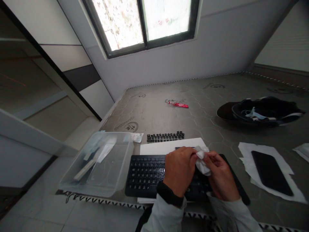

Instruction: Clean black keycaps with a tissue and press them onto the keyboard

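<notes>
Both hands meet over the middle of a black keyboard (149, 175) at the near edge of the worktop (156, 112). The left hand (180, 170) and the right hand (218, 177) share a small white wipe (201, 161), bunched up between them. Each grip is closed on it, fingers curled in and pinching the wipe from either side, just above the keys. A dark band sits on the left wrist, and both sleeves are pale.

The keyboard lies on a white sheet (169, 146) that shows beyond its far edge. Just past the sheet, loose black keycaps (165, 137) lie in rows. Left of the keyboard, touching or nearly touching it, stands a clear box (98, 167) with a few pale strips inside. To the right, well apart from the hands, a black phone (271, 172) lies on white paper (246, 154). Farther off on the right sits a black helmet (260, 111). A red packet (178, 104) lies far back near the middle, below the window (145, 22).
</notes>
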`<state>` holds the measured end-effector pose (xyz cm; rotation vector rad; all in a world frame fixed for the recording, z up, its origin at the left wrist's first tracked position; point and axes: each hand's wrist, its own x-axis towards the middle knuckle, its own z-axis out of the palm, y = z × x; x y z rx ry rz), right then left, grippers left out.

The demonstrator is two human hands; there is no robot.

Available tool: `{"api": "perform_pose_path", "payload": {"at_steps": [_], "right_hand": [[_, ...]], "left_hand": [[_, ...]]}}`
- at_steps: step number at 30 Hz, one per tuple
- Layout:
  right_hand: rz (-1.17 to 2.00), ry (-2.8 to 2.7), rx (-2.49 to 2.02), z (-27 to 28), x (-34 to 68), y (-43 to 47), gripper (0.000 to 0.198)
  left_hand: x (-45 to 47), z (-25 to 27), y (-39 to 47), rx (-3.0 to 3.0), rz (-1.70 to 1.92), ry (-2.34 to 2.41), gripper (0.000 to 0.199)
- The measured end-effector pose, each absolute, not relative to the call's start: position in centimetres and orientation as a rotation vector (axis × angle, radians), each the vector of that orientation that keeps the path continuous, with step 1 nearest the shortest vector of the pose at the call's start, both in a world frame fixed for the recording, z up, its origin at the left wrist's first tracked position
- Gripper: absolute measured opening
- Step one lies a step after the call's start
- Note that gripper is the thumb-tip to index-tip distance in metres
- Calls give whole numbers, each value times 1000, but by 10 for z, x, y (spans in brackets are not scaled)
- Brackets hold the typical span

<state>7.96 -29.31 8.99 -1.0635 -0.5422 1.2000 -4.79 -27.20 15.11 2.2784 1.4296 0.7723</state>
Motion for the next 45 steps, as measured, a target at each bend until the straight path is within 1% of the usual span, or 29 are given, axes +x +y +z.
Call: {"api": "perform_pose_path", "payload": {"at_steps": [23,32,39,45], "right_hand": [[1224,-472,-1091,88,80,-293,23],[1251,-438,-1113,90,78,-292,35],[1315,-504,-1090,87,77,-293,34],[1345,-572,-1057,90,76,-293,37]], "left_hand": [[-49,153,-273,2257,765,1437,12],[-50,153,-272,2286,749,1421,14],[-52,151,-271,2263,757,1440,16],[-50,153,-271,2111,878,1500,12]]}}
